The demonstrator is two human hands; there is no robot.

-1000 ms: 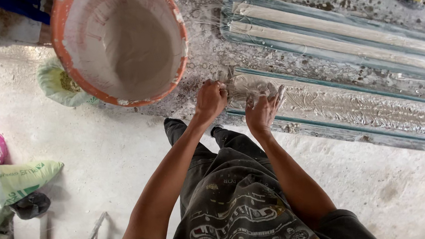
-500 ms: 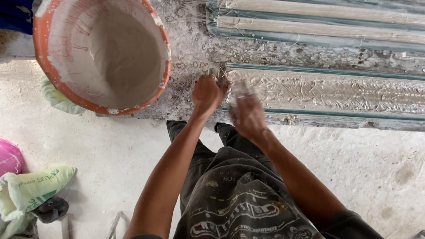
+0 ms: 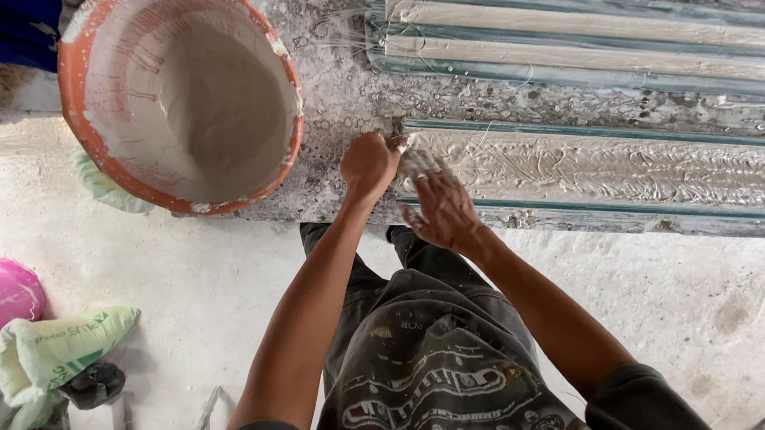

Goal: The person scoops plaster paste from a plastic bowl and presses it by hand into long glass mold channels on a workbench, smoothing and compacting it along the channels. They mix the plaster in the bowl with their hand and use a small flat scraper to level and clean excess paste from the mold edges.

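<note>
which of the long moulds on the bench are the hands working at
The nearer mould, with patterned wet plaster; both hands are at its left end. The far mould holds smooth strips.

— What am I wearing, seen from up here?

— I see my dark grey T-shirt with short sleeves that end above the elbows. It has a faded pale print across the front: curling bands and worn lettering.

— And lower down?

— My dark trousers. My forearms are bare, and my left hand and right hand have no gloves.
</note>
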